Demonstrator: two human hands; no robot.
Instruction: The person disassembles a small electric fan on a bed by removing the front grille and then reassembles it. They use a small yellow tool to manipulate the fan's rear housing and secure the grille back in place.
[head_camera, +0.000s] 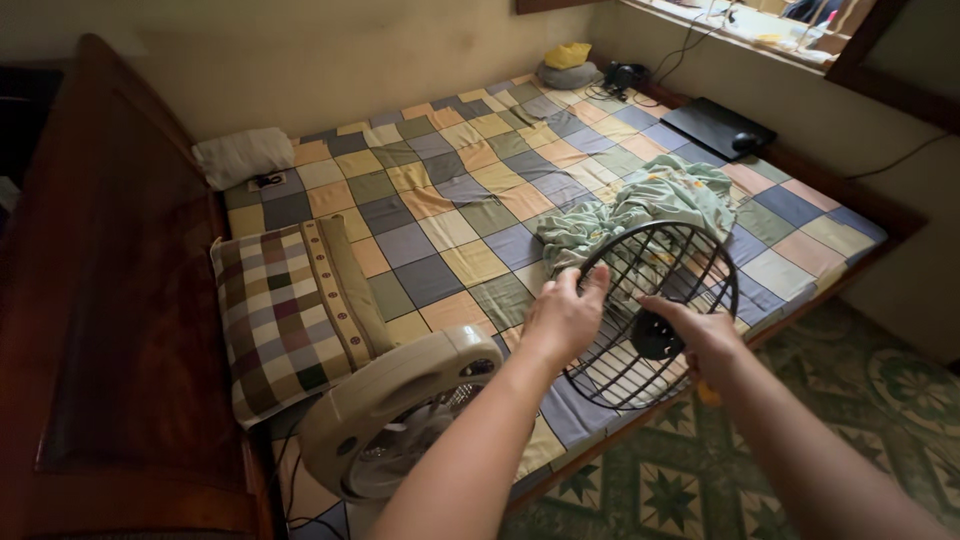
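Both hands are on the black fan grille, held just above the bed. Left hand fingers curl over its rim, right hand grips near the hub. The fan body lies just left of the grille.

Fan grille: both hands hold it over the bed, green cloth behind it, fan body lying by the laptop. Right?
Not quite. The fan body lies by the checked pillow, not the laptop, which sits at the bed's far corner. The rest holds in the head view: left hand and right hand hold the grille, green cloth behind it.
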